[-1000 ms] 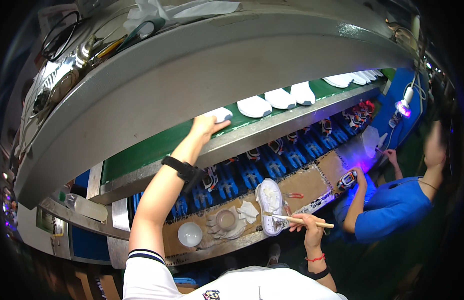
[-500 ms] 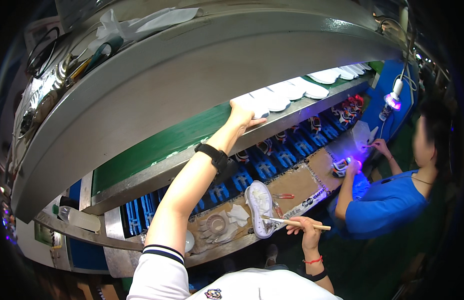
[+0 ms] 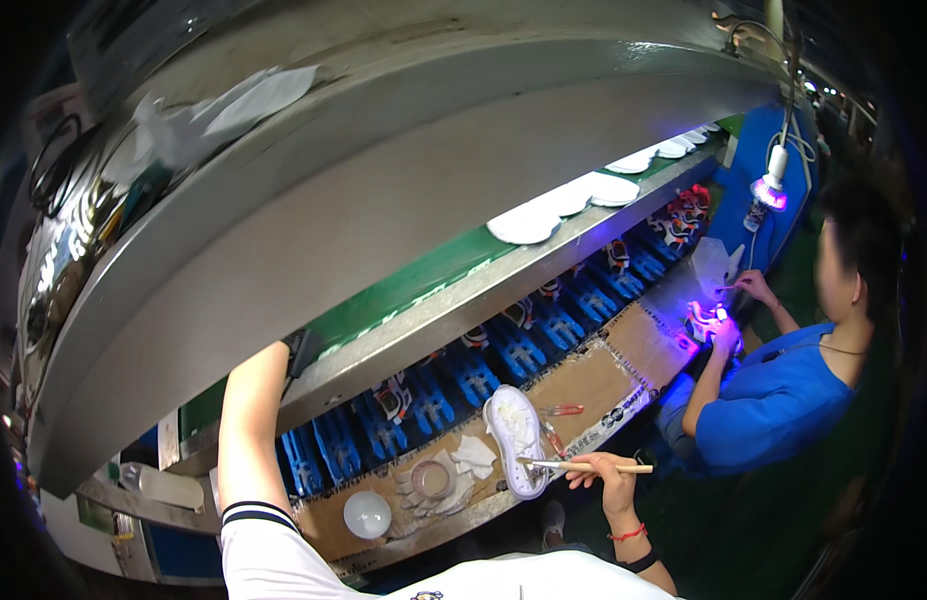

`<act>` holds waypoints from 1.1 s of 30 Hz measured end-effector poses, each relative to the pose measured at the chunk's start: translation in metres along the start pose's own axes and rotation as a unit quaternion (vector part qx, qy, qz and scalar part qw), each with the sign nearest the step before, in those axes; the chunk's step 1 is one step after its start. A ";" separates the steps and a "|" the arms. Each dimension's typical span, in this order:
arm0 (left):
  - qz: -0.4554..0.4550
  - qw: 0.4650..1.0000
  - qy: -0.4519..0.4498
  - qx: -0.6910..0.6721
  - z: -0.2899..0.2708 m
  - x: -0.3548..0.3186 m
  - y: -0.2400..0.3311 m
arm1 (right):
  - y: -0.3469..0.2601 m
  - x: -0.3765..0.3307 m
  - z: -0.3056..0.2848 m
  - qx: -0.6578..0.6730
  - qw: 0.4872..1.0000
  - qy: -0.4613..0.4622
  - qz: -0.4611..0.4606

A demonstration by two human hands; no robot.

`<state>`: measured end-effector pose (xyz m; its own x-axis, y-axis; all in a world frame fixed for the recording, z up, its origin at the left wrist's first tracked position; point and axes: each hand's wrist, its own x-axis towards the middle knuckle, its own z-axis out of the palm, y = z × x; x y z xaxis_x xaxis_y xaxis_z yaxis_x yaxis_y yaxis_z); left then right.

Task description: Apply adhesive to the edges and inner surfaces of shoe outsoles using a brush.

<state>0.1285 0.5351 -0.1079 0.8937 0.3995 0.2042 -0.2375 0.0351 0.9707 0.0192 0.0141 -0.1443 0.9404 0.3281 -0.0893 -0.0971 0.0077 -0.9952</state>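
Under the curved metal hood, the green conveyor belt carries white soles, and the left hand reaches up behind the hood, so its grip cannot be told. Below the belt, a white shoe sole lies on the cardboard-covered bench, where the right hand is closed around a wooden-handled brush whose bristles touch the sole.

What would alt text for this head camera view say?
A person's right hand holds a brush against a white shoe sole on a cardboard-covered bench, while the left arm reaches up behind a conveyor shelf.
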 end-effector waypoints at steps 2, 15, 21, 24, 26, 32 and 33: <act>-0.001 1.000 -0.005 -0.003 -0.013 -0.006 0.007 | 0.004 0.003 -0.001 0.006 1.000 -0.014 -0.002; -0.082 0.994 -0.056 -0.046 0.178 0.101 0.004 | 0.014 0.017 -0.047 0.021 0.996 0.074 0.051; -0.126 0.991 -0.021 -0.040 0.163 0.079 0.028 | 0.022 0.028 -0.046 0.032 0.997 0.044 0.053; -0.144 0.989 -0.003 -0.038 0.148 0.043 0.037 | 0.018 0.031 -0.040 0.035 0.998 0.017 0.049; -0.191 0.978 0.025 -0.075 0.150 0.014 0.060 | 0.019 0.032 -0.032 0.042 0.998 -0.018 0.036; -0.177 0.979 -0.055 -0.086 0.198 -0.012 0.041 | 0.015 0.023 -0.019 0.032 0.998 -0.056 0.022; -0.172 0.979 -0.056 -0.089 0.208 0.000 0.036 | 0.014 0.020 -0.017 0.034 0.997 -0.061 0.021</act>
<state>0.1992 0.3462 -0.0463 0.9664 0.2328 -0.1094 0.0321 0.3126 0.9493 0.0427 0.0044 -0.1604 0.8889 0.4417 -0.1211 -0.1614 0.0547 -0.9854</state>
